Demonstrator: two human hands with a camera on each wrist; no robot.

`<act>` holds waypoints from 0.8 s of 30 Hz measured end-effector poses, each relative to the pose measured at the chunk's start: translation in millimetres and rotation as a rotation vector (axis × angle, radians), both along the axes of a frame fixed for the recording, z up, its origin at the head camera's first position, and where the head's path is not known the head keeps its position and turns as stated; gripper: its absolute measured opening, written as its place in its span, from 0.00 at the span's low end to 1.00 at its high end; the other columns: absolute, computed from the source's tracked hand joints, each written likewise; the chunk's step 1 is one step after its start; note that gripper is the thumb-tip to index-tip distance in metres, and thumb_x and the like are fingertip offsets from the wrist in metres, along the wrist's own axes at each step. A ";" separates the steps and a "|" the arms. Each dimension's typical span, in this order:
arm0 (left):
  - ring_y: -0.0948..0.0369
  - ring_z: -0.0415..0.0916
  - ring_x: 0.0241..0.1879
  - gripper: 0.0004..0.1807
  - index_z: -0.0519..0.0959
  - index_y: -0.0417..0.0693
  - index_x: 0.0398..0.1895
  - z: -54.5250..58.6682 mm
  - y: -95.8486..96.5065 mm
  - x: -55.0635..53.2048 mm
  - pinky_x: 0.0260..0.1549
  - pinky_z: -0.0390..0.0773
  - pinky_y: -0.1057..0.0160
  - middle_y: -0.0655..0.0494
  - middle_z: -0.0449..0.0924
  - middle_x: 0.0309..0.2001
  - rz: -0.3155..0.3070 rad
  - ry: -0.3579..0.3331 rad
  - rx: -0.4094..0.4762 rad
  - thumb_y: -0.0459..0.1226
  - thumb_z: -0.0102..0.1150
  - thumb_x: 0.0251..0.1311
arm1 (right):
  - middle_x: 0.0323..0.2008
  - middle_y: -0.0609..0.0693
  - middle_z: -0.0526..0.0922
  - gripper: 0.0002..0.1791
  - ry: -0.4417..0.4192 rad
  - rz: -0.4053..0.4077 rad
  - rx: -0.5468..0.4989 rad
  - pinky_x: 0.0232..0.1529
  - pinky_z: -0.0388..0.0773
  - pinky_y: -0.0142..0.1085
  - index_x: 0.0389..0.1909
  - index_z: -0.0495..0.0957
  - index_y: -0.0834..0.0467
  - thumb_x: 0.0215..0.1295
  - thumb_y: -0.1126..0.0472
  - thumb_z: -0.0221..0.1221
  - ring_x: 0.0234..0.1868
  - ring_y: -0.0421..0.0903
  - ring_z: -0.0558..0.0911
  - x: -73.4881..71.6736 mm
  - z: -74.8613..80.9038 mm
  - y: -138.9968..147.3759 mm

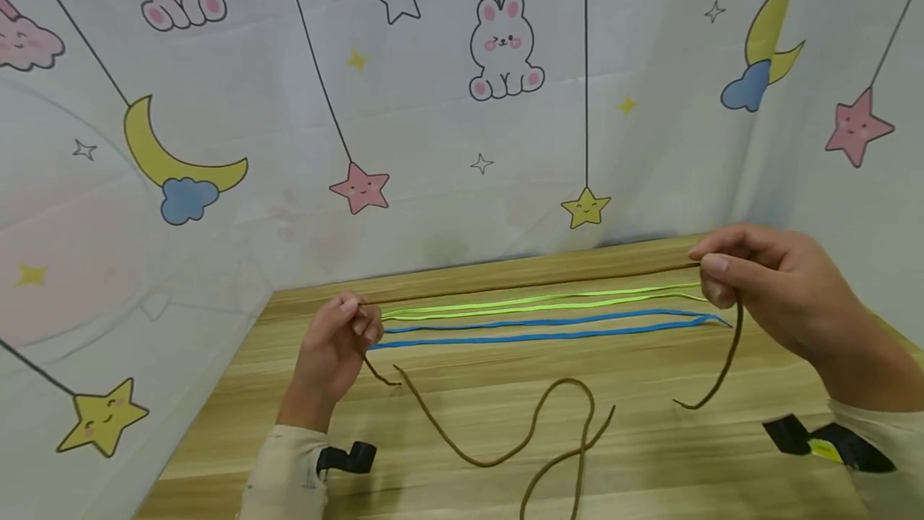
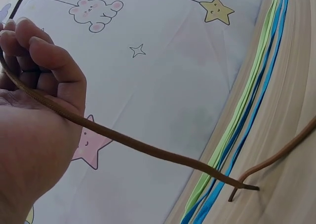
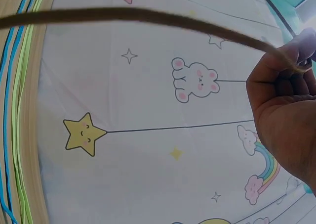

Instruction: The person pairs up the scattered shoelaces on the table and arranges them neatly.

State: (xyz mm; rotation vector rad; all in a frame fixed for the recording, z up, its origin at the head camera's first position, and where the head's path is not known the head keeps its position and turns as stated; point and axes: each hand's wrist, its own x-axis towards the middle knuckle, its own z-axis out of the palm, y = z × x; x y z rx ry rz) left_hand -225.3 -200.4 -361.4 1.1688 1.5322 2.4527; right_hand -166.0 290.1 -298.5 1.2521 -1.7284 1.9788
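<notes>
A brown shoelace [image 1: 527, 282] is stretched nearly straight between the two hands, raised over the table. My left hand [image 1: 334, 343] pinches it near one end, and a short tail hangs below the fingers. On the other side my right hand [image 1: 776, 283] pinches it between thumb and index finger, with a longer tail [image 1: 735, 343] curving down. A second brown shoelace [image 1: 498, 460] lies in loose curves on the table in front, crossing itself. In the left wrist view the held lace's tail [image 2: 148, 147] runs past the palm; in the right wrist view another tail [image 3: 123, 15] crosses the top.
Green laces [image 1: 541, 301] and blue laces [image 1: 549, 334] lie roughly parallel across the back of the wooden table [image 1: 245, 400]. Behind it hangs a white curtain [image 1: 433, 119] printed with stars, moons and rabbits. Black straps with mounts [image 1: 350, 457] are on both wrists.
</notes>
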 end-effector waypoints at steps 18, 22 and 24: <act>0.63 0.71 0.29 0.17 0.69 0.49 0.28 -5.4 -14.1 -4.5 0.30 0.71 0.65 0.59 0.70 0.28 0.265 -0.103 -0.254 0.39 0.42 0.80 | 0.25 0.52 0.73 0.09 -0.060 -0.445 0.239 0.28 0.67 0.37 0.45 0.77 0.71 0.72 0.78 0.50 0.27 0.47 0.70 -1.0 5.6 26.1; 0.63 0.70 0.28 0.16 0.70 0.48 0.29 -8.0 -17.3 -5.2 0.29 0.71 0.65 0.58 0.68 0.27 0.335 -0.166 -0.264 0.42 0.45 0.79 | 0.25 0.51 0.74 0.07 -0.090 -0.635 0.382 0.30 0.70 0.35 0.46 0.78 0.68 0.73 0.72 0.54 0.28 0.47 0.71 -1.4 5.2 27.8; 0.63 0.70 0.27 0.15 0.71 0.48 0.30 -9.5 -20.1 -5.2 0.29 0.72 0.65 0.58 0.68 0.27 0.368 -0.190 -0.276 0.43 0.46 0.79 | 0.26 0.52 0.74 0.07 -0.105 -0.656 0.396 0.31 0.70 0.34 0.46 0.78 0.68 0.74 0.70 0.55 0.28 0.46 0.72 -2.7 3.7 29.2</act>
